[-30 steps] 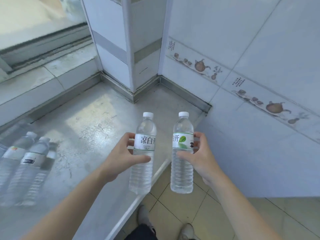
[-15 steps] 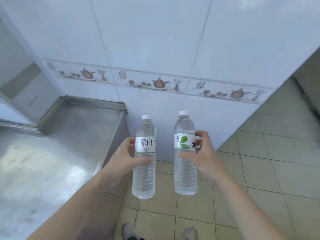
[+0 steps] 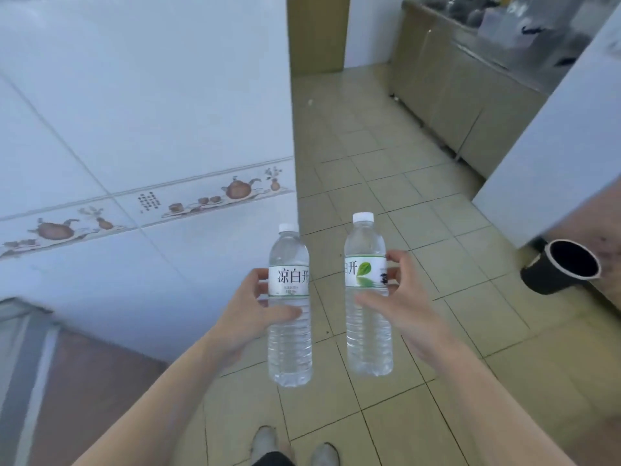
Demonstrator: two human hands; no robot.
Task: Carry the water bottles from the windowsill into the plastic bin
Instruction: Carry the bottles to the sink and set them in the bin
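I hold two clear water bottles upright in front of me, over the tiled floor. My left hand (image 3: 250, 317) grips the left bottle (image 3: 289, 344) around its white label. My right hand (image 3: 400, 304) grips the right bottle (image 3: 368, 334), whose white label carries a green leaf. Both have white caps and are full of water. The metal windowsill corner (image 3: 20, 331) shows only at the lower left edge. No plastic bin is in view.
A white tiled wall (image 3: 144, 129) with a teapot border runs along my left. A black cylindrical bin (image 3: 557, 272) lies tipped at the right by a white panel. Metal cabinets (image 3: 447, 85) line the far right. Beige floor tiles (image 3: 353, 146) stretch ahead.
My view has swung right, away from the windowsill, which slid out to the lower left. The corridor floor, cabinets and black bin came into sight. Both hands still hold their bottles.
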